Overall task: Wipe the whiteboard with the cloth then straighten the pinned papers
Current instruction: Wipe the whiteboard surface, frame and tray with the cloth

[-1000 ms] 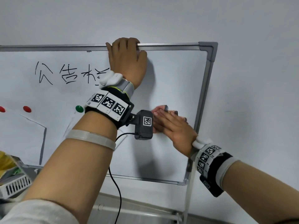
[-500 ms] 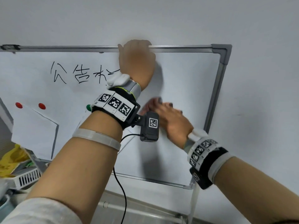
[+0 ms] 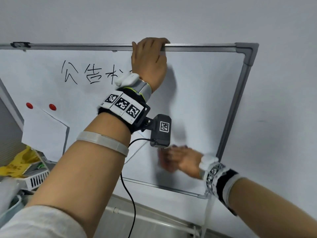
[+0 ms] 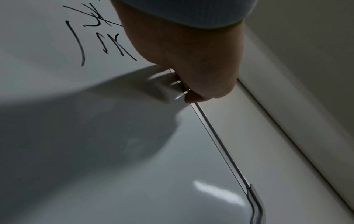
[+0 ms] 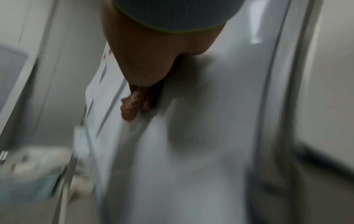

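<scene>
The whiteboard [image 3: 197,93] hangs on a grey wall, with black handwriting [image 3: 85,73] at its upper left. My left hand [image 3: 151,48] grips the board's top frame [image 4: 214,130], fingers curled over the edge. My right hand [image 3: 178,160] is blurred and presses a reddish cloth [image 3: 163,162] flat against the board's lower right part. The cloth [image 5: 132,106] sticks out under the palm in the right wrist view. A tilted white paper [image 3: 42,133] is pinned at the left under two red magnets [image 3: 52,107]. A second paper's edge [image 3: 137,152] shows behind my left forearm.
At the lower left are a yellow bag [image 3: 17,164] and a white slotted basket [image 3: 36,179]. A black cable [image 3: 132,203] hangs from the left wrist camera. A white pipe [image 3: 154,219] runs along the wall under the board. The right frame [image 3: 231,117] is close to my right wrist.
My right hand has slid the cloth down the board toward its lower edge. My left hand stays on the top frame. The head view has swung left, hiding the green magnet behind my arm.
</scene>
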`<action>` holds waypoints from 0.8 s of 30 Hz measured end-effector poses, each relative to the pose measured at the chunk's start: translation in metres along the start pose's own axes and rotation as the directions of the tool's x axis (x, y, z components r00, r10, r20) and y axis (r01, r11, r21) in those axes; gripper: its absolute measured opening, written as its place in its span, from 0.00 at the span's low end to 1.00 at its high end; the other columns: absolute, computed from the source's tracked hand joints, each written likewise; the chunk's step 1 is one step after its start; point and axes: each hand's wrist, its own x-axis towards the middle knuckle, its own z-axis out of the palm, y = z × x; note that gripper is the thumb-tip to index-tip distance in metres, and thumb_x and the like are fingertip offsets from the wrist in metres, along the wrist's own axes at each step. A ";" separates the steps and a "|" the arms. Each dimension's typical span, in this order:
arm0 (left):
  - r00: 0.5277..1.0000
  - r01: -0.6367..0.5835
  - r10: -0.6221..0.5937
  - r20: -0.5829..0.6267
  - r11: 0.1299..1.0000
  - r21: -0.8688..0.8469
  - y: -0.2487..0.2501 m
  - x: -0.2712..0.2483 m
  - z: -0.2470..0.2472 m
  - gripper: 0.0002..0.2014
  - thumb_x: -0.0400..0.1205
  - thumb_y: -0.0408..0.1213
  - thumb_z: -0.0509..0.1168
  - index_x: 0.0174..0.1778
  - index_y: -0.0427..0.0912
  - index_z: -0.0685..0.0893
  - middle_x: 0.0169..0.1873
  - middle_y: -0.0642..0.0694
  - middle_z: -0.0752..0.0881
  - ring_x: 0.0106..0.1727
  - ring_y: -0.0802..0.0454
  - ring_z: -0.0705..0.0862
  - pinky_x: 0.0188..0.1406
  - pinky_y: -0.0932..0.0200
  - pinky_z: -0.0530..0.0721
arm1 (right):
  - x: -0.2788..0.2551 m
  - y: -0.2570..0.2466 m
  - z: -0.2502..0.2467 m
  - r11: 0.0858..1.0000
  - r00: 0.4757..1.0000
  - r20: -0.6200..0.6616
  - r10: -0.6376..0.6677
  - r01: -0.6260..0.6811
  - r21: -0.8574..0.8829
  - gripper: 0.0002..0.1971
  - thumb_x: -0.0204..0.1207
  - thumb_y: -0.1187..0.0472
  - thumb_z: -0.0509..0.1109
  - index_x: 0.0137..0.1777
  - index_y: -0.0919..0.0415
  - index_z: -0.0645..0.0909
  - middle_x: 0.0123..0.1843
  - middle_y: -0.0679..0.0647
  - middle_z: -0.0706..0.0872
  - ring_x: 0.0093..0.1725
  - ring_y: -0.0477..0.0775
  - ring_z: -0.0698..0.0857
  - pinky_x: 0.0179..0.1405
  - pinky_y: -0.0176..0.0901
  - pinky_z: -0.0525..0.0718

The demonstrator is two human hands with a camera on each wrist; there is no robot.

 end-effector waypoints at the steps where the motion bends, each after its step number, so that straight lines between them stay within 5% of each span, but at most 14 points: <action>1: 1.000 0.000 0.000 0.001 1.000 -0.002 0.000 0.000 0.000 0.27 0.76 0.34 0.49 0.69 0.49 0.82 0.65 0.49 0.82 0.76 0.47 0.71 0.86 0.39 0.48 | 0.015 0.009 -0.026 0.997 0.992 -0.114 0.053 -0.046 0.060 0.16 0.88 0.55 0.59 0.73 0.50 0.78 0.73 0.49 0.81 0.72 0.46 0.76 0.75 0.37 0.74; 2: 1.000 0.001 -0.001 0.005 1.000 -0.001 0.001 0.000 0.000 0.27 0.76 0.34 0.49 0.69 0.49 0.82 0.65 0.49 0.82 0.76 0.47 0.71 0.86 0.40 0.48 | 0.031 0.021 -0.050 0.989 0.970 -0.208 0.122 -0.100 0.109 0.17 0.87 0.56 0.61 0.73 0.50 0.80 0.69 0.46 0.82 0.69 0.42 0.75 0.73 0.24 0.67; 3: 1.000 0.004 -0.004 0.009 1.000 0.002 0.001 0.000 0.000 0.28 0.76 0.34 0.49 0.69 0.48 0.81 0.66 0.49 0.82 0.76 0.47 0.71 0.86 0.40 0.47 | 0.046 0.033 -0.073 0.984 0.926 -0.335 0.173 -0.150 0.094 0.18 0.86 0.60 0.60 0.74 0.52 0.79 0.71 0.46 0.82 0.71 0.42 0.73 0.75 0.22 0.61; 6: 1.000 0.002 -0.003 0.012 1.000 0.014 0.002 -0.001 0.003 0.29 0.75 0.36 0.48 0.70 0.49 0.81 0.66 0.50 0.82 0.77 0.47 0.70 0.86 0.41 0.48 | 0.070 0.053 -0.094 0.960 0.850 -0.467 0.242 -0.278 -0.010 0.28 0.79 0.73 0.63 0.80 0.60 0.74 0.84 0.59 0.70 0.87 0.60 0.61 0.86 0.54 0.58; 9: 1.000 0.001 -0.001 0.015 1.000 0.020 0.000 0.001 0.001 0.28 0.75 0.35 0.48 0.70 0.49 0.81 0.66 0.50 0.82 0.77 0.47 0.70 0.85 0.40 0.49 | 0.063 0.024 -0.063 0.929 0.802 -0.469 0.369 -0.305 0.210 0.31 0.78 0.73 0.58 0.82 0.56 0.69 0.84 0.53 0.68 0.85 0.54 0.62 0.85 0.51 0.63; 11: 1.000 0.003 -0.003 0.018 1.000 0.014 -0.003 0.001 -0.001 0.28 0.76 0.35 0.48 0.70 0.49 0.81 0.66 0.50 0.81 0.77 0.48 0.70 0.86 0.41 0.48 | 0.038 -0.004 -0.022 0.975 0.907 -0.363 0.215 -0.179 0.132 0.28 0.75 0.69 0.60 0.76 0.58 0.78 0.78 0.54 0.78 0.78 0.56 0.69 0.77 0.54 0.72; 13: 1.000 -0.005 0.005 0.009 1.000 0.011 -0.005 0.000 -0.001 0.27 0.77 0.34 0.49 0.70 0.49 0.80 0.66 0.51 0.81 0.77 0.49 0.69 0.86 0.41 0.47 | 0.004 -0.026 0.035 0.996 0.989 -0.126 0.080 -0.083 -0.014 0.25 0.72 0.67 0.72 0.71 0.55 0.84 0.75 0.55 0.83 0.77 0.56 0.72 0.76 0.49 0.65; 15: 1.000 -0.031 0.031 -0.004 0.999 0.010 -0.004 -0.002 0.002 0.26 0.78 0.33 0.50 0.70 0.48 0.80 0.65 0.50 0.81 0.76 0.48 0.70 0.86 0.41 0.48 | -0.030 -0.043 0.079 0.997 0.994 0.089 0.067 -0.065 -0.031 0.25 0.69 0.63 0.81 0.68 0.54 0.85 0.73 0.52 0.85 0.76 0.54 0.78 0.76 0.48 0.70; 17: 0.998 -0.049 0.049 -0.026 0.999 0.022 -0.002 -0.003 0.004 0.25 0.79 0.33 0.50 0.70 0.48 0.80 0.64 0.50 0.82 0.76 0.47 0.71 0.85 0.40 0.48 | -0.042 -0.041 0.097 0.998 0.981 0.182 0.064 -0.059 -0.032 0.21 0.75 0.62 0.76 0.68 0.55 0.84 0.74 0.51 0.84 0.75 0.54 0.81 0.70 0.51 0.81; 20: 0.998 -0.034 0.035 -0.046 0.999 0.023 -0.005 -0.002 0.006 0.25 0.78 0.34 0.50 0.69 0.48 0.81 0.63 0.50 0.82 0.75 0.47 0.72 0.85 0.40 0.48 | -0.022 -0.016 0.061 1.000 0.996 0.080 -0.027 0.026 0.003 0.17 0.91 0.63 0.52 0.71 0.55 0.79 0.79 0.54 0.78 0.81 0.55 0.73 0.73 0.52 0.79; 22: 0.999 -0.018 0.019 -0.036 1.000 0.014 -0.006 0.000 0.007 0.25 0.78 0.35 0.50 0.69 0.48 0.81 0.63 0.50 0.82 0.75 0.48 0.71 0.85 0.41 0.49 | 0.010 0.005 0.003 0.999 0.992 -0.129 -0.011 0.016 0.037 0.16 0.91 0.61 0.54 0.67 0.54 0.83 0.73 0.54 0.83 0.78 0.52 0.73 0.74 0.48 0.76; 24: 1.000 -0.005 0.005 -0.019 1.000 -0.007 -0.005 0.004 0.009 0.25 0.78 0.34 0.50 0.69 0.48 0.81 0.64 0.50 0.82 0.75 0.48 0.71 0.85 0.41 0.48 | 0.036 0.032 -0.052 0.992 0.923 -0.364 0.122 -0.109 0.056 0.14 0.89 0.62 0.63 0.69 0.55 0.84 0.72 0.53 0.84 0.73 0.50 0.76 0.72 0.47 0.76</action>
